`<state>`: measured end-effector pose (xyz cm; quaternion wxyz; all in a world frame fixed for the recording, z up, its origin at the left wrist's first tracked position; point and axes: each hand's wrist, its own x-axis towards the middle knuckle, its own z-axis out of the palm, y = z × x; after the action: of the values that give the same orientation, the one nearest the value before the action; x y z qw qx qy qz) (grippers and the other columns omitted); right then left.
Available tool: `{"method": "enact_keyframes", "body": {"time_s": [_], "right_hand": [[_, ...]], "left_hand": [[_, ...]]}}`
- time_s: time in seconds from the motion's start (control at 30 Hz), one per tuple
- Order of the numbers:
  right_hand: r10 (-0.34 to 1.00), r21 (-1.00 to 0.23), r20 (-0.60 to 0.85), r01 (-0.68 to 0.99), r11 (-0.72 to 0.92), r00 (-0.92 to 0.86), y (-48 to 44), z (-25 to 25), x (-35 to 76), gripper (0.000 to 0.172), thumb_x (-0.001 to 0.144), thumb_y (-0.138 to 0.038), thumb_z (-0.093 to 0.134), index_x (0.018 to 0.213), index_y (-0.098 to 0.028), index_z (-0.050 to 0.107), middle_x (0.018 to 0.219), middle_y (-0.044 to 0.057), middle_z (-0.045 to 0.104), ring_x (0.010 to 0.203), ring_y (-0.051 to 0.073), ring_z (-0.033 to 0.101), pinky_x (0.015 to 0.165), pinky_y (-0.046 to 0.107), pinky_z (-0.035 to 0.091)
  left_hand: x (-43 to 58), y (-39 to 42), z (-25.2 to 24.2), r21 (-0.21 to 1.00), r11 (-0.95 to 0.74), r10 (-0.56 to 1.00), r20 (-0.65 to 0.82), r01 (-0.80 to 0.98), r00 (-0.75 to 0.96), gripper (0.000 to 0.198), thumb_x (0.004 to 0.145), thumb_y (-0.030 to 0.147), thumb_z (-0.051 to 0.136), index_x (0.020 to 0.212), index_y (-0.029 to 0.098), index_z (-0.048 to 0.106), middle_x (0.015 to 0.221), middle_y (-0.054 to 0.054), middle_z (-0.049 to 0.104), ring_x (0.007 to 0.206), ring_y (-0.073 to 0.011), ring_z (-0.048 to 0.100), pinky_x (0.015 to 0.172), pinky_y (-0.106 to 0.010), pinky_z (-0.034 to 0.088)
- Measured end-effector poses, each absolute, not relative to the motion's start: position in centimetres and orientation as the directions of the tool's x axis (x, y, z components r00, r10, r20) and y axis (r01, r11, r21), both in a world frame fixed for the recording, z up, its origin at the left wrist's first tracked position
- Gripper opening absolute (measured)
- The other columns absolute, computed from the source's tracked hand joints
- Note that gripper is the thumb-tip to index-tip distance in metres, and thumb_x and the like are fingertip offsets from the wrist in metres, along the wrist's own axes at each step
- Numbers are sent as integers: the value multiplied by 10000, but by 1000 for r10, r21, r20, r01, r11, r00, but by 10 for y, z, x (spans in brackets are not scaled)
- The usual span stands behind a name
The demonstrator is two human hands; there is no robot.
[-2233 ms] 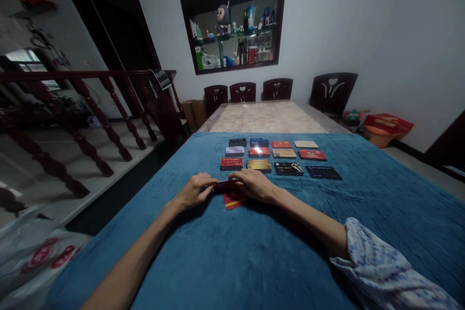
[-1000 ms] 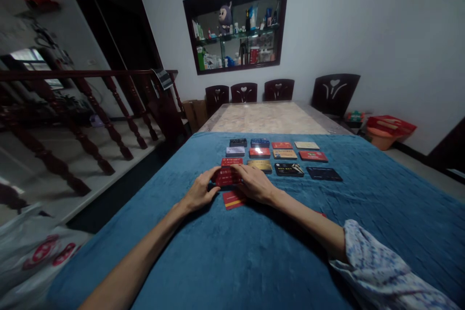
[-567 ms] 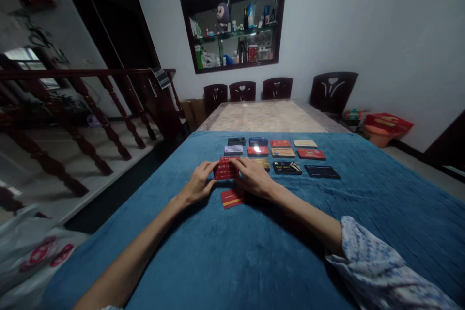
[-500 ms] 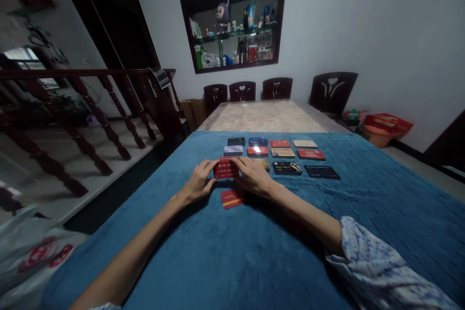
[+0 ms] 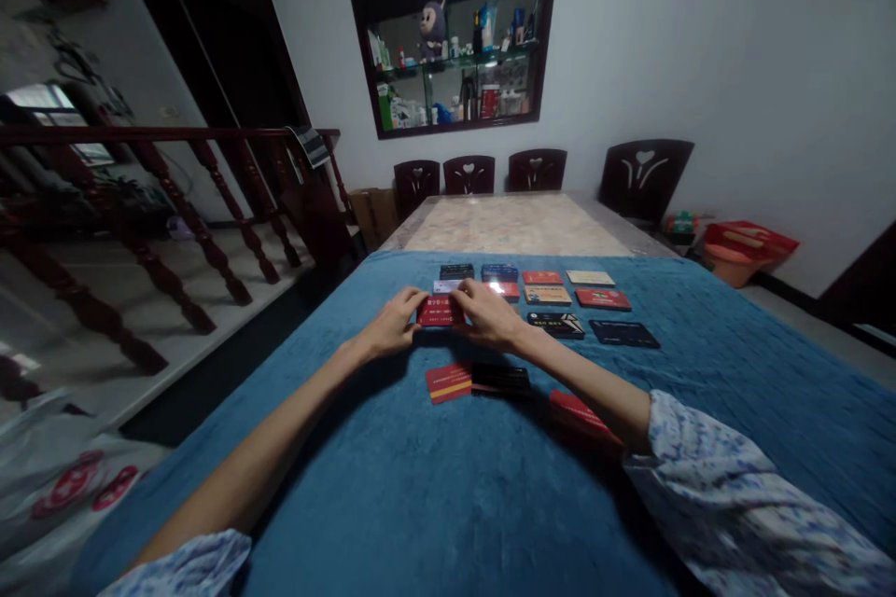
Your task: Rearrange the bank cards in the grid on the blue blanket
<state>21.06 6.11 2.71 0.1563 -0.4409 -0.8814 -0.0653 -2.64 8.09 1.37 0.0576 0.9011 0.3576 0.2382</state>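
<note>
Between my two hands is a dark red card stack with pale printing, low over the blue cloth. My left hand grips its left end, fingers on top and thumb below. At the other end, my right hand is closed on the same cards. Just beyond them lies a pale lilac stack. Nearer me are a red card with a yellow stripe, a black card stack and a red card, partly under my right forearm.
Card stacks stand in rows to the right, among them a black one, a dark blue one and a red one. The blue cloth covers the table's near part. A wooden railing runs along the left; chairs stand behind.
Both hands have moved slightly away from me with the red cards, which now tilt flatter. The black stack and the red card near my right forearm have come into view.
</note>
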Motion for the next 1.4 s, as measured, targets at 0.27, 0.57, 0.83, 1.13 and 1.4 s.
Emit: {"method": "enact_keyframes", "body": {"time_s": [0.27,0.57,0.83,1.13,1.4], "right_hand": [[813,12,149,823,568,-563,78,42,210,359,857,-240,671,1182,-124,575,1206,172,575,1070,274,582,815,325,472],[812,57,12,812,582,-583,103,41,203,328,853,-297,677,1117,-102,664,1178,184,640,1023,274,648,783,283,484],[798,43,-78,797,602,-598,118,41,198,306,816,-281,705,1068,-107,703,1139,159,690,962,238,673,729,242,469],[778,-7,-159,789,615,-608,120,43,197,318,791,-228,711,1097,-142,700,1047,86,741,900,202,682,656,221,440],[782,-23,-170,796,605,-600,122,44,196,402,763,-265,740,1144,-157,672,1080,79,733,929,208,682,669,220,447]], "left_hand": [[-15,107,16,279,-684,729,293,674,618,592,708,50,598,1290,155,569,1232,-123,581,1140,-261,573,1047,-429,466],[-3,121,21,218,-606,795,128,765,593,453,675,76,574,1116,142,658,1090,-105,647,1018,-260,623,927,-348,507],[5,123,26,216,-531,842,24,819,539,326,656,103,566,963,132,669,982,-90,662,901,-245,616,815,-308,491],[7,124,24,265,-532,831,-17,804,555,281,638,95,544,883,135,678,808,-39,670,790,-204,603,713,-261,468],[3,125,21,327,-503,847,1,800,532,380,635,146,580,995,147,701,876,-35,706,847,-223,638,760,-274,498]]}}
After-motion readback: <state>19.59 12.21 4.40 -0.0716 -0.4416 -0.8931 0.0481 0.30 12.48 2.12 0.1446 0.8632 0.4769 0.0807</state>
